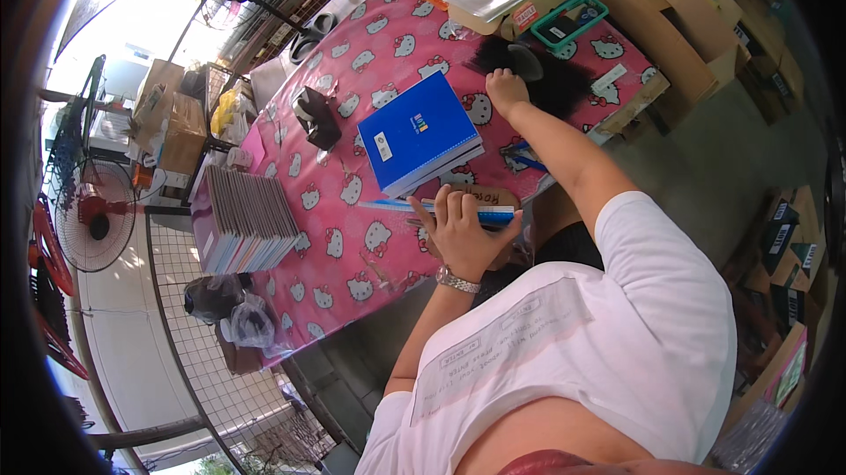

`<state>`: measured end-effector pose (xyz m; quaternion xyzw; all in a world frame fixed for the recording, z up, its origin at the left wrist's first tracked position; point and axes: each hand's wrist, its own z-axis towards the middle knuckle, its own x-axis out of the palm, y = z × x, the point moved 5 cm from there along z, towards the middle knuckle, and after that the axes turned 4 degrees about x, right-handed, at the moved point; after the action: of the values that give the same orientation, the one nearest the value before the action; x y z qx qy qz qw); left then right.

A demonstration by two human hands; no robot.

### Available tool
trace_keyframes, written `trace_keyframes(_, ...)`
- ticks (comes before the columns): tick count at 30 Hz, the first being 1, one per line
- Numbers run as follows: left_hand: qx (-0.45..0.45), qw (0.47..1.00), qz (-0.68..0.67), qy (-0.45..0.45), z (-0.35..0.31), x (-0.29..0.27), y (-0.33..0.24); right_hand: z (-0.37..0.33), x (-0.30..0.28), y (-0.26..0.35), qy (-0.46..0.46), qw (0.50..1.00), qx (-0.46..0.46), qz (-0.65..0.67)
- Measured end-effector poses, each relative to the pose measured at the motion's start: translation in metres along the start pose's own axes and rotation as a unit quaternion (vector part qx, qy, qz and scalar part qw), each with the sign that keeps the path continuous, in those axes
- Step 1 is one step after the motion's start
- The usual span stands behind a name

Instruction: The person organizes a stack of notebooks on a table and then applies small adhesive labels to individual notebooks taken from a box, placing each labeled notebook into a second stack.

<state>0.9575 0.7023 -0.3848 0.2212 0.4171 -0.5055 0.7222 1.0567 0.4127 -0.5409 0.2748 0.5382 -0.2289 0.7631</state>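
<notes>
Near the table's front edge, my left hand (463, 228), with a metal watch on the wrist, is closed around a thin blue notebook (496, 216) tilted on edge. Just beyond it lies a short stack of blue-covered notebooks (419, 133). Out to the right, my right hand (508, 92) has its fingers curled beside a black bristly brush (564, 87) with a grey part. What those fingers hold, if anything, is hidden.
A pink patterned cloth (377, 235) covers the table. On it are a tall notebook pile (247, 218), a black tape dispenser (316, 117), blue-handled pliers (526, 158) and a green tray (570, 22). Cardboard boxes (674, 30) stand at the right; a fan (95, 215) is at the left.
</notes>
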Motion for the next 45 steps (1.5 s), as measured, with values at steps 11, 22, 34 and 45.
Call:
trace_keyframes(11, 0.08, 0.986, -0.094, 0.108, -0.015, -0.015, 0.004, -0.09, -0.174, -0.004, 0.141, 0.879, -0.147, 0.431)
trace_keyframes(22, 0.113, 0.975, -0.183, 0.05, -0.01, -0.013, 0.011, -0.221, -0.212, 0.006, 0.05, 0.857, -0.195, 0.475)
trace_keyframes(34, 0.135, 0.968, -0.209, 0.042, -0.019, -0.013, 0.014, -0.236, -0.231, 0.012, -0.037, 0.899, -0.208, 0.383)
trace_keyframes(45, 0.131, 0.967, -0.214, 0.037, -0.03, -0.016, 0.017, -0.256, -0.234, 0.025, 0.016, 0.868, -0.326, 0.375)
